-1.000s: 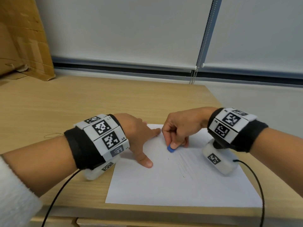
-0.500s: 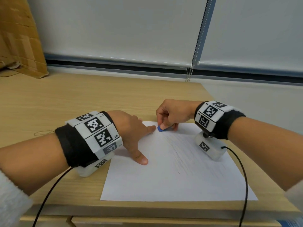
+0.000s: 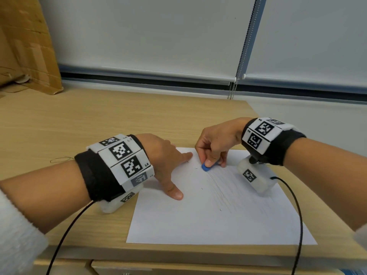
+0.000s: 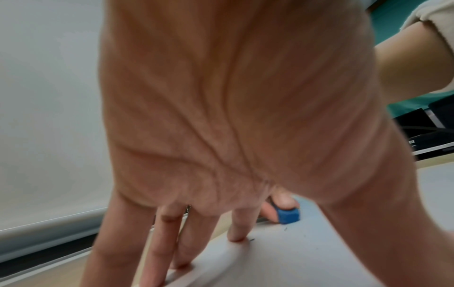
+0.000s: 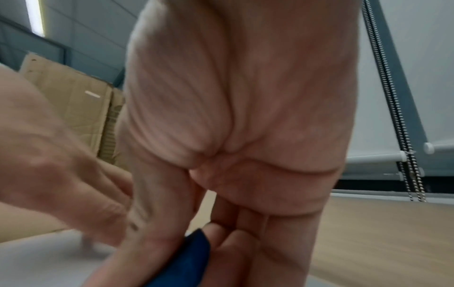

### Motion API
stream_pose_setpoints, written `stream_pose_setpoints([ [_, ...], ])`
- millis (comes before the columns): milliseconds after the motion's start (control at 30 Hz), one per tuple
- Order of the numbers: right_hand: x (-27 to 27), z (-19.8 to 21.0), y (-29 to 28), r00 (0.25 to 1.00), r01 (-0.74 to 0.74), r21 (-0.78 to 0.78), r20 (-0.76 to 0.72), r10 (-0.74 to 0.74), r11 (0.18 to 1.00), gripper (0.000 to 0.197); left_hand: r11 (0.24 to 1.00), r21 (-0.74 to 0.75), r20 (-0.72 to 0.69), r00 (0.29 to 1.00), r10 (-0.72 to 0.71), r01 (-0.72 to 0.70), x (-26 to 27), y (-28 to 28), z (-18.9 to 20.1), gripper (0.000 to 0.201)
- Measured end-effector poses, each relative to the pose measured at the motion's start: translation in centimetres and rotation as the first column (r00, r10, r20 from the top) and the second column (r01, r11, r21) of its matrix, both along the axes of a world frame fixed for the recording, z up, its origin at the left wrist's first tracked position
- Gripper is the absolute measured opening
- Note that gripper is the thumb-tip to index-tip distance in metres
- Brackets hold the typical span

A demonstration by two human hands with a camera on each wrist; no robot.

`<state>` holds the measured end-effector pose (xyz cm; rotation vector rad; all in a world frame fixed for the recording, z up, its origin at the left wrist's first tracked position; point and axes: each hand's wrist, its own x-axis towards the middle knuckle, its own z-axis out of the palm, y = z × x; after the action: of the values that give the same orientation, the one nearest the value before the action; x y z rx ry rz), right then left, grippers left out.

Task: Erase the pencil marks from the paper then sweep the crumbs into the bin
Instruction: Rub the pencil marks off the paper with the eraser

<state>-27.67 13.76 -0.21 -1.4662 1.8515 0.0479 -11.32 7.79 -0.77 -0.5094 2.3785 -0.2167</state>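
Left hand pinning the paper, right hand pinching a blue eraser on it.

Nearest, the white paper (image 3: 208, 221) is lying flat at the front edge of the pale wood-grain desk (image 3: 99, 120), its smooth surface showing faint pencil lines and a few tiny dark crumbs (image 3: 202, 188). The left hand (image 3: 164, 161) is pressing down on the sheet's left part with fingers straight and spread, thumb and fingertips (image 4: 237, 236) touching the paper. Just beyond, the right hand (image 3: 216, 141) is curling its thumb and fingers around a small blocky blue eraser (image 3: 205, 167), whose end is touching the paper near its far edge. Farther off, brown corrugated cardboard (image 3: 25, 46) is leaning at the desk's far left, and a beaded metal chain (image 3: 245, 46) is hanging in front of pale roller blinds (image 3: 149, 32).
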Motion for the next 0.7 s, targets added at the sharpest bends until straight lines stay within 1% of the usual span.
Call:
stream_pose_setpoints([
  [67, -0.1, -0.1, -0.3, 0.997, 0.062, -0.139, -0.028, -0.066, 0.988, 0.001, 1.0, 0.006, -0.004, 1.0, -0.001, 0.001, 0.0, 0.0, 0.0, 0.119],
  [100, -0.1, -0.3, -0.3, 0.995, 0.088, -0.211, -0.036, -0.098, 0.974, 0.002, 1.0, 0.005, -0.005, 1.0, -0.002, 0.002, 0.0, 0.0, 0.0, 0.118],
  [133, 0.0, -0.5, -0.1, 0.993, 0.099, -0.242, -0.034, -0.111, 0.965, 0.003, 1.0, 0.004, -0.006, 1.0, -0.002, 0.002, 0.0, 0.0, 0.0, 0.118],
  [167, -0.1, -0.7, 0.2, 0.995, 0.091, -0.23, -0.022, -0.099, 0.969, 0.004, 1.0, 0.006, -0.005, 1.0, 0.002, -0.002, 0.0, 0.0, 0.0, 0.118],
  [200, 0.0, -0.7, 0.6, 0.998, 0.061, -0.18, -0.015, -0.065, 0.982, 0.006, 1.0, 0.007, -0.004, 1.0, 0.008, -0.008, 0.0, -0.1, -0.1, 0.119],
  [267, 0.3, -0.4, 1.4, 1.0, -0.014, -0.025, -0.003, 0.014, 1.0, 0.008, 1.0, 0.006, -0.007, 1.0, 0.014, -0.013, -0.1, -0.1, -0.1, 0.12],
  [300, 0.4, -0.3, 1.5, 1.0, -0.027, 0.008, -0.001, 0.027, 1.0, 0.007, 1.0, 0.009, -0.009, 1.0, 0.014, -0.014, -0.1, -0.1, -0.2, 0.12],
  [333, 0.4, -0.2, 1.5, 1.0, -0.016, -0.016, -0.003, 0.016, 1.0, 0.005, 1.0, 0.012, -0.012, 1.0, 0.013, -0.013, -0.1, -0.1, -0.1, 0.12],
  [433, 0.3, -0.4, 1.4, 0.996, 0.077, -0.225, -0.034, -0.087, 0.971, 0.008, 1.0, 0.006, -0.01, 1.0, 0.008, -0.008, -0.1, 0.0, -0.1, 0.119],
  [467, 0.3, -0.6, 1.6, 0.995, 0.088, -0.246, -0.03, -0.098, 0.965, 0.008, 1.0, -0.001, -0.008, 1.0, 0.008, -0.008, -0.2, 0.0, -0.1, 0.119],
  [500, 0.4, -0.7, 1.9, 0.996, 0.077, -0.229, -0.021, -0.084, 0.97, 0.007, 1.0, -0.007, -0.006, 1.0, 0.011, -0.011, -0.2, 0.0, -0.1, 0.119],
  [600, 0.9, -0.3, 2.7, 1.0, -0.008, -0.044, -0.015, 0.007, 0.999, 0.006, 1.0, -0.011, -0.005, 1.0, 0.016, -0.016, -0.3, 0.1, -0.1, 0.118],
  [633, 0.9, -0.2, 2.7, 1.0, -0.011, -0.027, -0.018, 0.01, 1.0, 0.005, 1.0, -0.003, -0.007, 1.0, 0.017, -0.017, -0.3, 0.2, -0.1, 0.117],
  [700, 0.9, 0.0, 2.4, 0.999, 0.035, -0.111, -0.031, -0.039, 0.993, 0.003, 1.0, 0.008, -0.013, 1.0, 0.021, -0.021, -0.3, 0.3, 0.0, 0.116],
])
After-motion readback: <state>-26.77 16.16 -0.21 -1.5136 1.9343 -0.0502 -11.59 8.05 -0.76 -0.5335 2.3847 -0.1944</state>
